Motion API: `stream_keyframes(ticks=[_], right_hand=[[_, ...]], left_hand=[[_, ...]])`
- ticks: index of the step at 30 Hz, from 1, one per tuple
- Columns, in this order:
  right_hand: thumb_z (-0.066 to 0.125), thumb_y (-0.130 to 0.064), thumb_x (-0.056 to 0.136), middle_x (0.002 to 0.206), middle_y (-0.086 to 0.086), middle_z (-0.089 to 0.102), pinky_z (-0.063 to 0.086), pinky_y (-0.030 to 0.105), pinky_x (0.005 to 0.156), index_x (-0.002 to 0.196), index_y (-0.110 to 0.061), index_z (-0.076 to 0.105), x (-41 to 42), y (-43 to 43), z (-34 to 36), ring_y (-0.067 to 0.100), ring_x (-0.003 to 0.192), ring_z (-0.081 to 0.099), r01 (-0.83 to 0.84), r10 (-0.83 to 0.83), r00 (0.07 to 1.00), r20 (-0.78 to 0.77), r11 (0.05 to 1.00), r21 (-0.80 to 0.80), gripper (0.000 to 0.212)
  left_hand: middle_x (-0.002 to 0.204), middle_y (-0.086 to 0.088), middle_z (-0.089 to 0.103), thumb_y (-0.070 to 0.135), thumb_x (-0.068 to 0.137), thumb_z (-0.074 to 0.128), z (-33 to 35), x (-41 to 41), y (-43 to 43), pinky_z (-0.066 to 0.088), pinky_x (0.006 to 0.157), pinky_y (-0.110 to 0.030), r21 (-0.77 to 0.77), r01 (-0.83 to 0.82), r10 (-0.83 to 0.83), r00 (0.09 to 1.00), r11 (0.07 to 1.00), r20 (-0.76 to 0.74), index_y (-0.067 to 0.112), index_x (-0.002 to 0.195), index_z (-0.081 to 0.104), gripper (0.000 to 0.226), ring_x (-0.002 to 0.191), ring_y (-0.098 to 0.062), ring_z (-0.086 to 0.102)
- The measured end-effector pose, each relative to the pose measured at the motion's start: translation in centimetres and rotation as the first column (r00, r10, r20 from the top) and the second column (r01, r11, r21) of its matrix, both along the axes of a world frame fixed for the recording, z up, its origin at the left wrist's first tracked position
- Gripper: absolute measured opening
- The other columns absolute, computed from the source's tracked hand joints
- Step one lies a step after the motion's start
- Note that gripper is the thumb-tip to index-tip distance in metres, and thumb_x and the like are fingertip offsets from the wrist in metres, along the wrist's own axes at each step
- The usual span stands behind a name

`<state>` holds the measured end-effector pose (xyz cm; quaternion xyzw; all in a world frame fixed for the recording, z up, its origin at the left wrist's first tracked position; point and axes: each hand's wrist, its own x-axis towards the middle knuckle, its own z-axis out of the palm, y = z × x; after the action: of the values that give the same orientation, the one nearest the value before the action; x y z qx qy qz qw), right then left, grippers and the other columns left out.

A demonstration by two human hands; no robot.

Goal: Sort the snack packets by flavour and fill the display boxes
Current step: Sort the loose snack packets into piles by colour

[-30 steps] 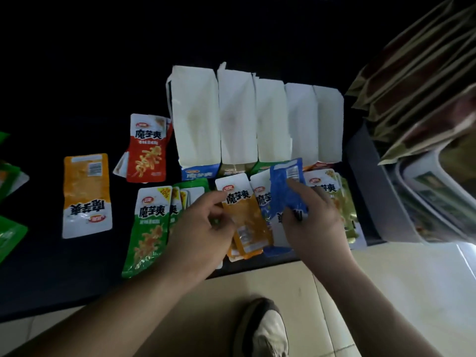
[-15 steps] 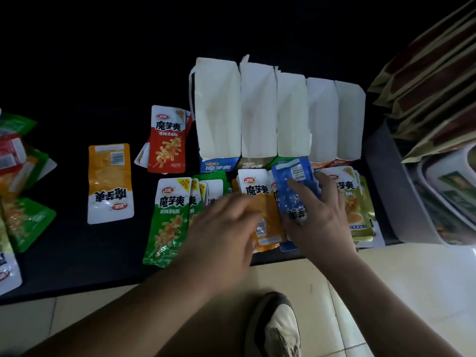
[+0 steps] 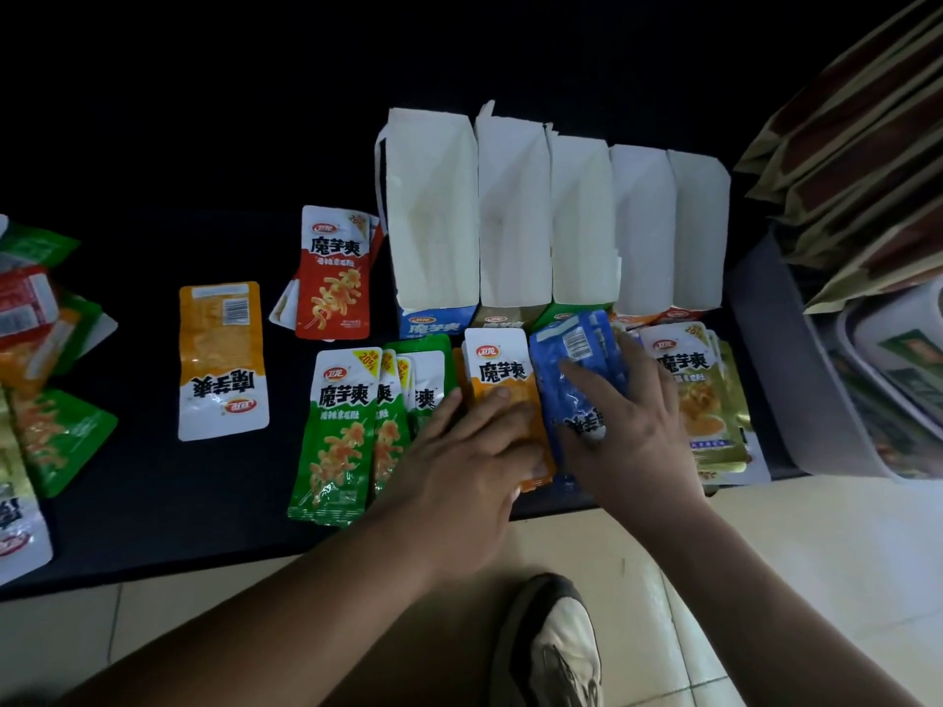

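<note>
Mid-sort, pressing the blue packet [image 3: 571, 369] flat beneath a spread right hand [image 3: 627, 431], steadying the orange packet [image 3: 502, 375] under the straight-fingered left hand [image 3: 459, 466]. Lies lengthwise from palm to fingertips, barcode end farthest, possibly atop hidden others. Next calls for lifting it into the blue-fronted box [image 3: 436, 324] beyond the left fingertips.

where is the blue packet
Head view, right of centre: the blue packet lies under the right hand, between the orange pile and the gold pile.
</note>
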<state>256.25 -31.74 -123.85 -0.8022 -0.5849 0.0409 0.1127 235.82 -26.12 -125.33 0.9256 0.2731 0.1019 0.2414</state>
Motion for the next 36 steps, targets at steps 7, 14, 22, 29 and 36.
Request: stream_keyframes(ticks=[7, 14, 22, 29, 36], right_hand=[[0.082, -0.021, 0.081, 0.159, 0.020, 0.039, 0.043, 0.070, 0.107, 0.133, -0.021, 0.067, -1.2, 0.3, 0.8, 0.046, 0.148, 0.031, -0.017, 0.020, 0.999, -0.038, 0.996, 0.083, 0.054], [0.081, -0.020, 0.083, 0.130, 0.000, 0.067, 0.061, 0.040, 0.081, 0.116, -0.020, 0.076, -8.4, 3.1, 3.2, 0.026, 0.118, 0.066, -0.129, 0.170, 0.971, -0.170, 0.965, 0.228, 0.033], [0.082, -0.021, 0.084, 0.108, -0.017, 0.070, 0.057, 0.025, 0.082, 0.117, -0.026, 0.076, -18.7, 9.7, 2.5, 0.000, 0.098, 0.064, -0.288, 0.331, 0.855, -0.398, 0.943, 0.165, 0.034], [0.064, -0.041, 0.097, 0.164, -0.006, 0.035, 0.035, 0.038, 0.119, 0.149, -0.029, 0.053, -26.9, 14.0, 0.0, 0.015, 0.156, 0.023, -0.511, 0.464, 0.834, -0.297, 0.853, -0.103, 0.054], [0.076, -0.025, 0.091, 0.140, -0.001, 0.058, 0.052, 0.052, 0.104, 0.131, -0.017, 0.068, -29.6, 13.9, -2.4, 0.028, 0.135, 0.054, -0.563, 0.535, 0.789, -0.303, 0.826, -0.008, 0.041]], left_hand=[[0.145, 0.006, 0.055, 0.026, 0.095, 0.061, 1.1, -2.0, 0.2, 0.040, 0.117, -0.035, -0.143, -0.102, 0.130, 0.970, 0.984, 0.207, 0.025, 0.128, 0.068, 0.034, 0.141, -0.014, 0.044], [0.112, 0.016, 0.064, 0.028, 0.096, 0.059, 1.8, -7.5, 1.4, 0.057, 0.084, -0.031, -0.453, -0.354, 0.512, 0.808, 0.818, 0.293, 0.025, 0.125, 0.069, 0.031, 0.101, -0.005, 0.065], [0.109, 0.014, 0.063, 0.027, 0.096, 0.057, 1.1, -16.5, 3.4, 0.056, 0.076, -0.032, -0.411, -0.541, 0.660, 0.710, 0.734, 0.245, 0.025, 0.123, 0.069, 0.029, 0.095, -0.006, 0.063], [0.111, 0.004, 0.065, 0.022, 0.091, 0.059, 0.1, -23.7, 4.6, 0.053, 0.076, -0.044, 0.020, -0.708, 0.701, 0.702, 0.706, 0.126, 0.020, 0.100, 0.076, 0.020, 0.097, -0.024, 0.059], [0.155, -0.008, 0.047, 0.049, 0.086, 0.068, -1.2, -29.6, 1.7, 0.046, 0.105, -0.059, 0.128, -0.791, 0.796, 0.566, 0.598, -0.216, 0.027, 0.145, 0.055, 0.064, 0.138, -0.038, 0.047]])
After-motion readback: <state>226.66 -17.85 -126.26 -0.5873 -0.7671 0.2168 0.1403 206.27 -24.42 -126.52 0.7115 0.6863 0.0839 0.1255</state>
